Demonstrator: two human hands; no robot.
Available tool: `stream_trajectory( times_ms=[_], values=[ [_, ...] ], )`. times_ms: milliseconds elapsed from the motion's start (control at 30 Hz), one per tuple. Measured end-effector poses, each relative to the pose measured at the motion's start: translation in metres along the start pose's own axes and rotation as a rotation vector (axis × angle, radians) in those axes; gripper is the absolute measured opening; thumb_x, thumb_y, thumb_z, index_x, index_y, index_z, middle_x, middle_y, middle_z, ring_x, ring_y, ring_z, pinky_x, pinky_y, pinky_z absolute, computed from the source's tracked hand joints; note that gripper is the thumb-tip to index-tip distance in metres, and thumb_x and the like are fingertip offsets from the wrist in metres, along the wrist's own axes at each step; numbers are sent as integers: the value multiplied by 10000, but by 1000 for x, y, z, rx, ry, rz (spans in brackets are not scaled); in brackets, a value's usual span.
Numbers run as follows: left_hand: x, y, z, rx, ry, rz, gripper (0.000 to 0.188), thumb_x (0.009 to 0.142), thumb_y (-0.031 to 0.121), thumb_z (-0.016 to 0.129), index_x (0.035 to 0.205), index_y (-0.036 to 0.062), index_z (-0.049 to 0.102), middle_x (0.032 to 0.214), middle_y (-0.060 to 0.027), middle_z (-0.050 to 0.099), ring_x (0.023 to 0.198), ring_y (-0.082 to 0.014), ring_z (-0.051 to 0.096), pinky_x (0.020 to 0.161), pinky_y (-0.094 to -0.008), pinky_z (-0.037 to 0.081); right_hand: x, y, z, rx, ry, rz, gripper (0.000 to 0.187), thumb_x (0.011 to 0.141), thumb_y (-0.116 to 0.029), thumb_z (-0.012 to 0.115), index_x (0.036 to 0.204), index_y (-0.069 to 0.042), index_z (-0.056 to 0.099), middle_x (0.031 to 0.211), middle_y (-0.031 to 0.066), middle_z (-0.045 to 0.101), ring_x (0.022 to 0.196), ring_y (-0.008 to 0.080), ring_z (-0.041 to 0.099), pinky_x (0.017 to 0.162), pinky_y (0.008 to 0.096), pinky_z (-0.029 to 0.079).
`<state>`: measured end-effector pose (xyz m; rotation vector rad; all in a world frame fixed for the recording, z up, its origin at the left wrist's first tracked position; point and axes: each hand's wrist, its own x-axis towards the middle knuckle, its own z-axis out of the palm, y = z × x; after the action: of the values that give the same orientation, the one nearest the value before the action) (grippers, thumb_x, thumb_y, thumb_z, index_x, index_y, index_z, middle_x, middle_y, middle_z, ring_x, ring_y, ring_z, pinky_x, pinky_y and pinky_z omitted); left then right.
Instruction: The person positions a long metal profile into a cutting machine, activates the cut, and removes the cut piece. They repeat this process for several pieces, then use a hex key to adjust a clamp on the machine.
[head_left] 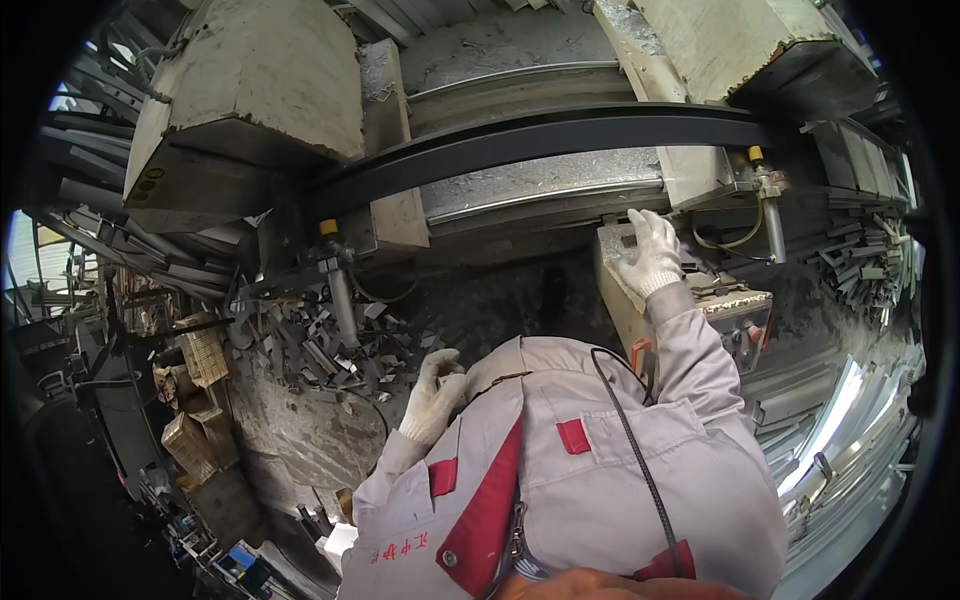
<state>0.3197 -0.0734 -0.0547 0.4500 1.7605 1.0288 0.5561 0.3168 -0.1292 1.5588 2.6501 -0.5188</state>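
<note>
Both hands wear white knit gloves. My right hand reaches forward over the top of a worn, cream metal control box, its fingers stretched and apart with nothing in them. Whether the fingertips touch the box is hard to make out. My left hand hangs in front of my body at the left, fingers loosely bent, holding nothing. Beyond the hands, a long dark grey metal profile lies across the machine between its two big housings. Yellow-capped clamp cylinders, one left and one right, stand near its ends.
A cream machine housing rises at the left and another at the right. Offcuts lie heaped on the floor at left. Cardboard boxes stand farther left. Long metal profiles are stacked at right; a cable crosses my jacket.
</note>
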Motion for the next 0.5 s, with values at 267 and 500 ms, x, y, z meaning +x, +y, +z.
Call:
stream_trajectory(
  times_ms=[267, 500],
  values=[
    [-107, -90, -37, -101, 83, -53, 675, 1032, 244, 750, 1586, 88, 396, 1226, -109, 674, 1103, -189, 668, 1018, -368, 551, -156, -93, 85, 149, -398, -352, 809, 765, -182, 800, 1544, -135, 586, 1542, 151, 597, 1467, 395, 511, 1242, 497, 448],
    [-145, -151, -44, -502, 230, -17, 594, 1103, 281, 678, 1584, 56, 411, 1169, -105, 691, 1027, -137, 663, 978, -318, 534, -167, -156, 76, 69, -396, -580, 713, 770, -144, 759, 1471, -125, 632, 1403, 172, 678, 1338, 411, 608, 1151, 517, 510]
  ],
)
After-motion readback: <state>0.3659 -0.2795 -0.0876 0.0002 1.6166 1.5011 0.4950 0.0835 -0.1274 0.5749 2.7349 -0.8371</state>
